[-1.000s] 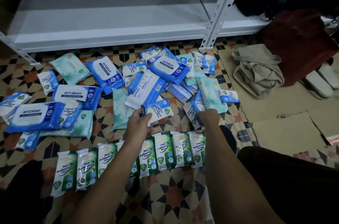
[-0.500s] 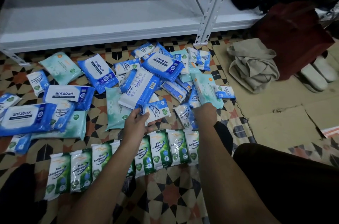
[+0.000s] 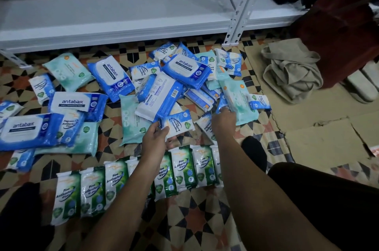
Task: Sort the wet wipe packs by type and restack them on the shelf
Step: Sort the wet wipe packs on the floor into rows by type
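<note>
Landmark: white shelf (image 3: 123, 14), bare boards, nothing restacked on it yet; all packs lay on patterned floor (image 3: 196, 215) in front of it.

Nearest the person, furthest from shelf: row of green pine packs (image 3: 182, 170), side by side, labels up; judged a finished type group, laid flat so it can be counted and lifted as a set.

Between that row and shelf: unsorted heap of blue and teal packs; large antabax pack (image 3: 185, 69) on top, close to shelf edge; so sorting looked approx. one type in, rest pending.

Left hand (image 3: 155, 137) pinched a small blue fragrance-free pack (image 3: 177, 124) by its near edge, thumb on top; held just above green row, prob. to start a second group.

Right hand (image 3: 223, 121) reached into heap, fingers curled onto a blue pack beside teal pack (image 3: 240, 103); whether gripped or only touched, cannot tell.

Right of shelf post: beige cloth bag (image 3: 293, 74); not part of job.
</note>
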Demonstrator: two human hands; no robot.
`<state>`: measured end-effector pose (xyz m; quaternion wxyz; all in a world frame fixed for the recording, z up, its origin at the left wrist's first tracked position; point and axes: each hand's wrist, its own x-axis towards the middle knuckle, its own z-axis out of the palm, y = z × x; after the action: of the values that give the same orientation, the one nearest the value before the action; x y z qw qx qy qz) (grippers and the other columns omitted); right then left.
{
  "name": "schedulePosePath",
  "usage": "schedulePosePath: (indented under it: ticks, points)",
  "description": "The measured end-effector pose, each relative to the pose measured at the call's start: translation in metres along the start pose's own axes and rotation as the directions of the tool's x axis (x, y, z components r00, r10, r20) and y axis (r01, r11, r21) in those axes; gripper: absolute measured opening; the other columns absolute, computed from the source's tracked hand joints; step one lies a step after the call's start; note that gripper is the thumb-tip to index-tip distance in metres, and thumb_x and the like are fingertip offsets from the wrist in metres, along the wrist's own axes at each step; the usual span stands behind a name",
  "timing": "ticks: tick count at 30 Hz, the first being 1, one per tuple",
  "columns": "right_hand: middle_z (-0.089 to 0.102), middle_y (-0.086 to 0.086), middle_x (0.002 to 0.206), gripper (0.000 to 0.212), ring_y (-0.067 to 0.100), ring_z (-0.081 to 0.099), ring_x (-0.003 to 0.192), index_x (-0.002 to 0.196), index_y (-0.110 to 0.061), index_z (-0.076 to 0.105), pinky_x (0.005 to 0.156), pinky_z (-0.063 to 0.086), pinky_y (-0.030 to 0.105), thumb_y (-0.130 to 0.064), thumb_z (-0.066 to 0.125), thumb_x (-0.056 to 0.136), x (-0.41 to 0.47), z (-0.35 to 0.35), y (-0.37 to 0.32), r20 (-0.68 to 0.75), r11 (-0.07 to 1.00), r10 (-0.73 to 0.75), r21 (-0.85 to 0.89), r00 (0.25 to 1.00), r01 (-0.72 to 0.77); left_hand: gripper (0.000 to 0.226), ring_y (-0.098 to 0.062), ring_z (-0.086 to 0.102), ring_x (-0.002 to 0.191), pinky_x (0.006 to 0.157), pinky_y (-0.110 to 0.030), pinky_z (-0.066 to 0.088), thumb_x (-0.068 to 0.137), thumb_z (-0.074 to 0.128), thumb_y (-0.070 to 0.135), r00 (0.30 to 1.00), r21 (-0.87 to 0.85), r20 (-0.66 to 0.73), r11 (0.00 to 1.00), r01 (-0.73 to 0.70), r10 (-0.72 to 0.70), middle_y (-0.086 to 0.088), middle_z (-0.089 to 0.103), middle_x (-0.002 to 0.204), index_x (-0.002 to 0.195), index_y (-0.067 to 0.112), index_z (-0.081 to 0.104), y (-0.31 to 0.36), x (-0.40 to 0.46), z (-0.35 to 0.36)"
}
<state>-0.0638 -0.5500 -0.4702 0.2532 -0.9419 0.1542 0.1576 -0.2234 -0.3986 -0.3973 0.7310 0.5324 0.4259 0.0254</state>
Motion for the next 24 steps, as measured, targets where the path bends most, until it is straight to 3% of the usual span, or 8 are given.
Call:
schedulePosePath:
  ticks: [7,10,12,14,17,19,22,24]
  points:
    - [0.054,0.024,0.133,0.057,0.042,0.054,0.122,0.141,-0.014,0.042,0.101,0.046,0.055,-0.036,0.066,0.095,0.015,0.002,-0.015,-0.033,0.982,0.107,-0.156,0.994,-0.110,0.020,-0.024,0.070,0.090,0.082,-0.053,0.061,0.103,0.057,0.018,1.000,-0.001,-0.001,1.000,0.004,-0.004,0.006,0.067,0.113,0.117,0.032,0.061,0.000,0.010,-0.005]
    - [0.061,0.015,0.122,0.058,0.035,0.059,0.113,0.126,-0.015,0.049,0.099,0.046,0.047,-0.039,0.076,0.081,0.019,-0.018,-0.020,-0.025,0.987,0.159,-0.029,0.987,-0.159,0.027,-0.020,0.069,0.083,0.076,-0.046,0.062,0.103,0.058,0.021,1.000,0.010,-0.015,1.000,-0.017,0.017,-0.001,0.070,0.117,0.128,0.031,0.060,0.000,0.014,-0.007]
    - [0.065,0.013,0.100,0.052,0.027,0.065,0.085,0.115,-0.009,0.052,0.074,0.057,0.040,-0.026,0.080,0.075,0.018,-0.037,-0.021,0.073,0.950,0.223,0.209,0.972,-0.233,0.027,-0.017,0.068,0.081,0.068,-0.037,0.058,0.103,0.057,0.019,0.999,-0.006,-0.005,0.999,-0.033,0.033,0.001,0.070,0.114,0.128,0.031,0.059,-0.001,0.015,-0.006]
    - [0.060,0.015,0.081,0.034,0.020,0.055,0.054,0.100,-0.002,0.058,0.044,0.048,0.026,-0.007,0.077,0.073,0.017,-0.054,-0.017,0.262,0.871,0.227,0.375,0.938,-0.316,0.026,-0.016,0.065,0.079,0.074,-0.040,0.060,0.103,0.057,0.018,1.000,-0.022,0.004,0.999,-0.024,0.024,0.002,0.069,0.109,0.126,0.030,0.059,-0.002,0.015,-0.005]
    - [0.058,0.018,0.080,0.043,0.018,0.053,0.044,0.116,0.004,0.055,0.043,0.044,0.024,0.005,0.069,0.075,0.011,-0.067,-0.011,0.390,0.947,0.085,0.254,0.917,-0.196,0.034,-0.018,0.067,0.080,0.083,-0.053,0.061,0.101,0.062,0.020,1.000,-0.015,-0.012,1.000,0.003,-0.004,-0.001,0.067,0.108,0.134,0.024,0.055,-0.004,0.014,-0.003]
    - [0.062,0.022,0.086,0.062,0.022,0.061,0.053,0.134,0.003,0.042,0.046,0.050,0.028,0.008,0.066,0.078,0.009,-0.066,-0.011,0.408,0.975,0.021,0.192,0.913,-0.108,0.034,-0.021,0.068,0.084,0.077,-0.045,0.062,0.099,0.064,0.021,1.000,0.003,-0.028,1.000,-0.007,0.007,0.000,0.066,0.108,0.132,0.025,0.053,-0.005,0.014,-0.001]
    - [0.067,0.025,0.108,0.061,0.032,0.069,0.088,0.130,0.003,0.047,0.073,0.057,0.036,-0.010,0.073,0.076,0.005,-0.051,-0.009,0.403,0.998,-0.017,-0.042,0.915,0.037,0.031,-0.019,0.068,0.081,0.067,-0.034,0.058,0.099,0.064,0.019,0.999,0.014,-0.042,1.000,-0.022,0.023,0.000,0.068,0.107,0.128,0.023,0.053,-0.004,0.013,0.000]
    - [0.049,0.028,0.138,0.082,0.039,0.061,0.113,0.143,-0.005,0.036,0.094,0.054,0.045,-0.015,0.077,0.072,-0.001,-0.042,-0.006,0.442,0.988,0.008,-0.141,0.897,0.061,0.029,-0.019,0.067,0.077,0.073,-0.041,0.062,0.099,0.065,0.018,0.999,0.023,-0.049,1.000,-0.012,0.013,-0.004,0.069,0.108,0.126,0.023,0.055,-0.003,0.012,-0.001]
